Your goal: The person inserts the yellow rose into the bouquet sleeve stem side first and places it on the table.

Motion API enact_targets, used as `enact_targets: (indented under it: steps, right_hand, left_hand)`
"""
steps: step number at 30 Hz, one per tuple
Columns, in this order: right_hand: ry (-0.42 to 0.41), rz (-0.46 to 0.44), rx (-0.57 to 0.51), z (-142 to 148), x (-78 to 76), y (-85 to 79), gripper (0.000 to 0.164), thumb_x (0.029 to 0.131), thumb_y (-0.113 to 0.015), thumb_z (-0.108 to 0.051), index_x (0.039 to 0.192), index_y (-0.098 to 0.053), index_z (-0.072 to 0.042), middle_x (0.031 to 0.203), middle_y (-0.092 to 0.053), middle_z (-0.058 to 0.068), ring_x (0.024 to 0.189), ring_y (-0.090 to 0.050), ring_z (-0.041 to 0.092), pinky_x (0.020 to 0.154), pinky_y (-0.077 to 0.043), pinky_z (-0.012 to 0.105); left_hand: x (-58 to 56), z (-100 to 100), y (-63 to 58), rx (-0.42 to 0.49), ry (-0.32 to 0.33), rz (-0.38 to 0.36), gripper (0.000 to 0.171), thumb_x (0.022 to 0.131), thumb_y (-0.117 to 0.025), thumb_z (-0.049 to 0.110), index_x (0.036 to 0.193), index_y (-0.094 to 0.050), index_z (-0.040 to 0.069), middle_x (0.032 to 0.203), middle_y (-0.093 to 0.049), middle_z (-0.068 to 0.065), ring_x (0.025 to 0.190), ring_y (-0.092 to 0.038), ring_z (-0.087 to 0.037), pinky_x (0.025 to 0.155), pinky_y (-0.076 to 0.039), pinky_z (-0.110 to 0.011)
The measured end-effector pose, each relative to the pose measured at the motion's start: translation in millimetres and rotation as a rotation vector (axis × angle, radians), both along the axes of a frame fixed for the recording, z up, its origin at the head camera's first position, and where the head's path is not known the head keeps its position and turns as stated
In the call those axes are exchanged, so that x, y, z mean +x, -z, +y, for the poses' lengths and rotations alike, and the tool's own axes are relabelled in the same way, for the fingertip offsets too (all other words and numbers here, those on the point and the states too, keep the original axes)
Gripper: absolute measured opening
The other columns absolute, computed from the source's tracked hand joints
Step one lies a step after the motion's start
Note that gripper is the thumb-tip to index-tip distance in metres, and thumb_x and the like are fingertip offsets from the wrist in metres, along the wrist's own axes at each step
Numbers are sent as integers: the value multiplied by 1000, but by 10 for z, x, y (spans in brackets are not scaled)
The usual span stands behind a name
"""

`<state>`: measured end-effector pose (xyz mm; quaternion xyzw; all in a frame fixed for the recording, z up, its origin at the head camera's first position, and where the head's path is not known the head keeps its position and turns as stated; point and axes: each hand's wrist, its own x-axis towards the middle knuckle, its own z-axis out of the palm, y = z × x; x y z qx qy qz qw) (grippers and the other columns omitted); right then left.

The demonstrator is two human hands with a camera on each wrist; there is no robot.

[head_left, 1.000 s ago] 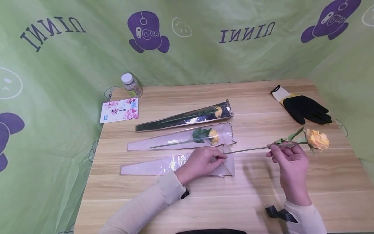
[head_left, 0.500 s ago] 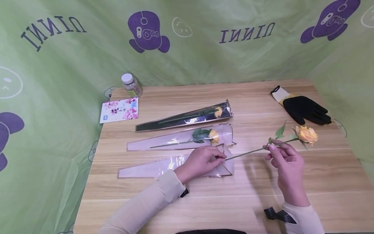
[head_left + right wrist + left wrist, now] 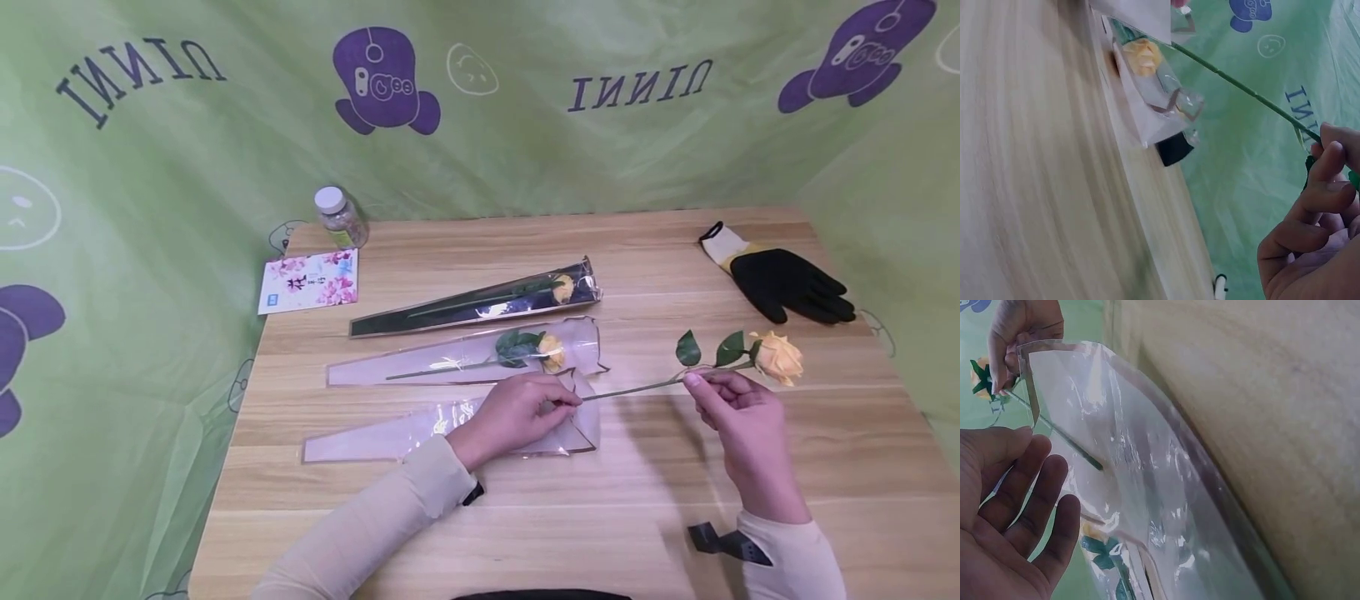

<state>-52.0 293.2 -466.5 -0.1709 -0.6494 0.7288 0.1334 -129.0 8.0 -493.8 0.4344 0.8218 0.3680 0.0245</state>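
Observation:
My right hand (image 3: pixel 750 429) pinches the green stem of a peach-yellow rose (image 3: pixel 778 358) just below its leaves. The bloom points right, and the stem (image 3: pixel 1235 81) runs left toward the nearest flower sleeve (image 3: pixel 360 437), which is clear with a pale backing and a brown border. At the sleeve's mouth, my left hand (image 3: pixel 525 417) pinches the film's edge between thumb and index finger. In the left wrist view the stem's cut end lies within the mouth of the sleeve (image 3: pixel 1166 487). Part of this sleeve is hidden under my left hand in the head view.
Behind lie a pale sleeve (image 3: pixel 420 369) and a black sleeve (image 3: pixel 450 310), each with a yellow rose inside. A flowered card (image 3: pixel 307 282) and a white-capped jar (image 3: pixel 342 221) are at the back left. A black-and-white glove (image 3: pixel 787 283) lies at the right.
The rose has shifted left in my right hand and turned, so its leaves now stand on the far side of the stem. My left hand stays at the sleeve's mouth.

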Motion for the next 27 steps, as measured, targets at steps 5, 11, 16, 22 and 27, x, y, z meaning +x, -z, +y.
enact_targets:
  steps: [5, 11, 16, 22, 27]
  right_hand:
    - [-76, -27, 89, -63, 9, 64, 4, 89, -76, 1, 92, -74, 2, 69, -67, 1, 57, -55, 6, 48, -42, 17]
    - [-127, -46, 91, -200, 14, 178, 7, 90, -76, -1, 94, -75, 5, 81, -74, 2, 61, -60, 5, 53, -48, 18]
    - [-143, 79, -50, -248, 16, 229, 10, 96, -67, 3, 100, -74, 10, 100, -76, 6, 65, -66, 10, 54, -48, 16]
    - [-114, 122, -110, -262, 17, 260, 11, 94, -66, 8, 104, -71, 11, 96, -76, 10, 63, -68, 13, 56, -53, 19]
    - [-89, 93, -40, -298, 19, 263, 12, 90, -71, 10, 101, -67, 14, 87, -75, 12, 56, -62, 15, 54, -54, 22]
  left_hand:
    - [9, 16, -16, -10, 4, 21, 15, 96, -73, 18, 109, -79, 17, 103, -73, 10, 95, -64, -1, 83, -49, -18]
    - [31, 49, -14, -26, 17, 52, 15, 96, -72, 18, 109, -79, 19, 104, -73, 11, 96, -64, -2, 81, -49, -18]
    - [38, 54, -15, -37, 18, 53, 17, 96, -72, 18, 111, -79, 18, 104, -73, 11, 92, -62, 0, 77, -48, -17]
    - [38, 49, -20, -47, 20, 34, 17, 97, -71, 19, 113, -79, 18, 105, -73, 10, 92, -62, 0, 77, -48, -17]
    - [35, 45, -23, -40, 24, 30, 17, 97, -71, 18, 113, -79, 18, 104, -73, 11, 95, -62, 0, 81, -49, -18]
